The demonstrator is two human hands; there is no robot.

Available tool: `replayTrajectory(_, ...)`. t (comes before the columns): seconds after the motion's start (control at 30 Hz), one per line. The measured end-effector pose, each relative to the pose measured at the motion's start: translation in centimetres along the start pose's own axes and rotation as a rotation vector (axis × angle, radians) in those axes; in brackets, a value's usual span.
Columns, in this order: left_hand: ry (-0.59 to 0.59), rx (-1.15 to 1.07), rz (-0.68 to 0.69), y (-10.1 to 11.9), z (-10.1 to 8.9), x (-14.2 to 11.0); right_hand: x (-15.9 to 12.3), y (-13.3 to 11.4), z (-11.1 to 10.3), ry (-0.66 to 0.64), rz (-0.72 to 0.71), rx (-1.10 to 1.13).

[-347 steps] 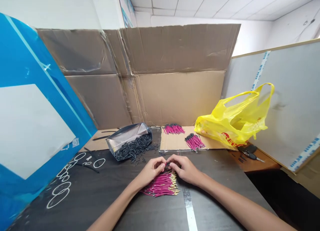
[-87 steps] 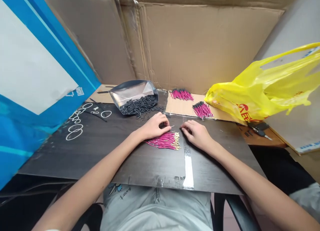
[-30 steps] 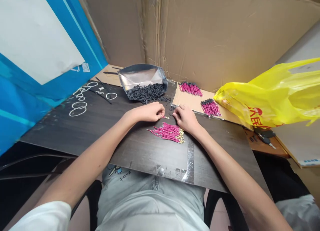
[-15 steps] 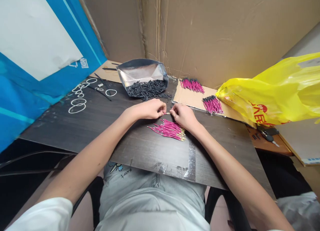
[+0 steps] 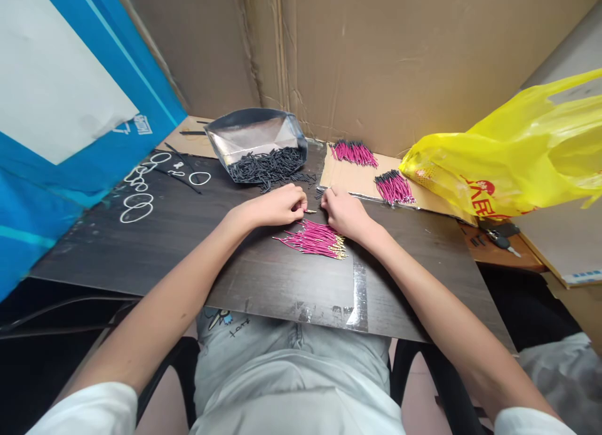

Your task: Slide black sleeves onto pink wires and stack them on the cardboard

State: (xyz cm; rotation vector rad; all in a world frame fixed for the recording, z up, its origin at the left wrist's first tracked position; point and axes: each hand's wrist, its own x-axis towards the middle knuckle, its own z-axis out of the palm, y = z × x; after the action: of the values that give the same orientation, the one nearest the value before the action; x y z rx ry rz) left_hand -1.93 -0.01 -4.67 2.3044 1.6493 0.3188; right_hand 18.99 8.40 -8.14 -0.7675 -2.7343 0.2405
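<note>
My left hand is closed in a pinch on a short pink wire, whose gold-coloured end sticks out to the right. Across a small gap, my right hand rests with its fingers curled down by the tabletop; its fingertips are mostly hidden, and what they hold, if anything, I cannot make out. Just below both hands lies a pile of pink wires with gold tips on their right ends. Beyond them, an open foil bag holds many short black tubes, some spilling out in front.
Two bundles of pink wires with black ends, one farther back and one nearer, lie on a cardboard strip. A yellow plastic bag stands at right. White rubber bands lie at left, and keys at far right.
My right hand has shifted slightly forward, away from the wire's gold end, towards the loose black tubes. My left hand keeps its pinch on the wire. The camera view has moved a little.
</note>
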Motion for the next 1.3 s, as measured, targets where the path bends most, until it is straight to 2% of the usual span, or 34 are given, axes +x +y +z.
replayTrajectory(0.2, 0.071, -0.161, -0.066, 1.0, -0.6, 0.2, -0.5, 1.1, 0.5, 0.134, -0.03, 0.457)
replayTrajectory(0.33, 0.13, -0.227, -0.071, 1.3, -0.4, 0.3, -0.7, 0.2, 0.7, 0.196, -0.066, 0.569)
replayTrajectory(0.63, 0.198, -0.271, -0.056, 0.8, 0.4, 0.7, -0.8, 0.0, 1.2, 0.271, -0.071, 0.565)
replayTrajectory(0.77, 0.242, -0.306, -0.099, 1.1, 0.3, 0.7, -0.8, 0.4, 1.4, 0.329, -0.035, 0.541)
replayTrajectory(1.3, 0.381, -0.528, -0.238, 1.3, 0.3, 1.2, -0.9, 0.5, 1.4, 0.4, 0.08, 0.625)
